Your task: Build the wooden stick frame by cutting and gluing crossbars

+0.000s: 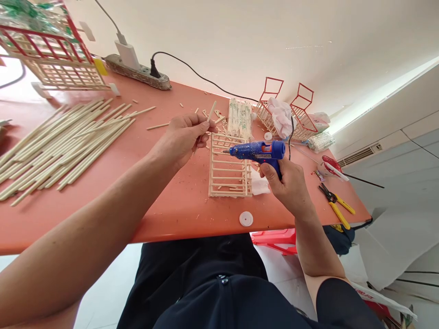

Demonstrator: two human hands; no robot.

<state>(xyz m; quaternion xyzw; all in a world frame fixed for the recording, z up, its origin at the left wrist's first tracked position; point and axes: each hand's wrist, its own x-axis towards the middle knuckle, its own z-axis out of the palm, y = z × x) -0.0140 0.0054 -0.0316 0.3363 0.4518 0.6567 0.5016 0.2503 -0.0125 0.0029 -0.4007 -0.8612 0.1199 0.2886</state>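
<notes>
My left hand (183, 137) pinches a short wooden stick (211, 111) upright between thumb and fingers, just beyond the upper left of a small wooden stick frame (229, 173). The frame has several crossbars and rests on the orange table (178, 205). My right hand (291, 183) is closed around the handle of a blue glue gun (259, 151). The gun's nozzle points left, over the frame and toward my left hand. A gap separates the nozzle from the held stick.
Loose sticks (68, 146) lie at left, below a red-edged stick structure (65, 59). A power strip (137, 73) sits at the back. Bundled sticks (240, 119), small stick chairs (303, 114), yellow-handled pliers (338, 205) and a white disc (246, 219) are also on the table.
</notes>
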